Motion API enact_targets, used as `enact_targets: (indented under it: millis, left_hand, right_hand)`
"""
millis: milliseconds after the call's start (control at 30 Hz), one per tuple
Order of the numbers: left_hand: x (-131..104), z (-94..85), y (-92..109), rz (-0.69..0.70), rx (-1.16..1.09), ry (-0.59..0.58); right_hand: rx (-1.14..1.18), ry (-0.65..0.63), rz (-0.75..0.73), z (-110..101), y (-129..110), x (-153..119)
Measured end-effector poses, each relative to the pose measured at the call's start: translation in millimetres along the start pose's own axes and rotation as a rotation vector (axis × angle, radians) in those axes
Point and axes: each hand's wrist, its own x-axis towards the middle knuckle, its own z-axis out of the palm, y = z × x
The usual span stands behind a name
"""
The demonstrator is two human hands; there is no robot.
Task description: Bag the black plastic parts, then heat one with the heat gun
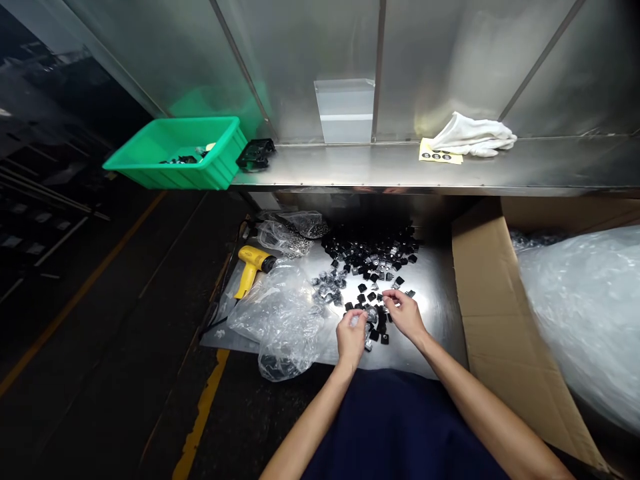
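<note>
A panelled metal wall point(305, 60) stands in front of you, with a metal shelf point(345, 167) running along it and a dark floor point(125, 327) off to the left. On the shelf's left end you have a green bin point(170, 177) with small items inside, and a black object point(256, 155) just beside it. Further right along the shelf, white gloves point(473, 135) lie partly over a yellow sticker sheet point(441, 155).

Below, your metal table point(437, 343) carries a dense pile of small black parts point(370, 243) towards the back, with more scattered forward to your hands. To the left of these sits a cluster of shiny greyish pieces point(329, 288). Beside that, a crumpled clear bag point(290, 320) hangs over the front edge, near a yellow heat gun point(251, 260). Behind them lies another clear bag point(287, 235) with small metallic bits.

Your left hand point(353, 333) has thumb and fingers drawn close together, right next to a small shiny piece point(371, 315); you cannot tell whether it is gripped. Your right hand point(404, 315) is narrowed to a near pinch above the loose parts, its fingertips too small to show what they hold.

On your right, an open cardboard box point(485, 287) contains a bulky plastic bag point(590, 300).
</note>
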Motion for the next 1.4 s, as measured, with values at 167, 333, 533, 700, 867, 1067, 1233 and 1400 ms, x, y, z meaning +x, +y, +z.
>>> enact_targets:
  millis: [167, 333, 533, 700, 867, 1067, 1233, 1400]
  left_hand:
    - [-5.0, -4.2, 6.7, -0.006, 0.009, 0.012]
    - [-19.8, -21.8, 2.0, -0.098, -0.156, -0.065]
    - [-34.3, -49.6, -11.1, -0.304, -0.208, -0.08]
    - [-29.9, -50.8, -3.2, -0.419, -0.391, -0.034]
    - [-12.2, -42.6, 10.3, -0.437, -0.49, 0.005]
    - [-11.2, -40.6, 1.0, -0.422, -0.573, -0.062]
    - [-18.9, -41.4, -11.0, -0.45, -0.562, -0.036]
    - [-22.5, -43.8, -19.9, -0.432, -0.513, 0.026]
  right_hand:
    - [-0.262, -0.214, -0.088, 30.8, -13.3, 30.0]
    - [-0.377, -0.376, -0.176, 90.6, -32.9, 67.4]
    - [-0.364, -0.448, -0.163, 115.8, -36.4, 85.2]
    - [-0.243, -0.398, -0.165, 81.9, -29.5, 56.8]
    - [0.113, -0.437, -0.092, 44.2, -30.1, 5.4]
    - [0.165, -0.478, -0.057, 24.3, -36.2, -17.0]
    - [0.28, -0.459, 0.09, 32.4, -26.1, -15.4]
    - [0.238, -0.599, 0.229, 36.4, -17.7, -20.3]
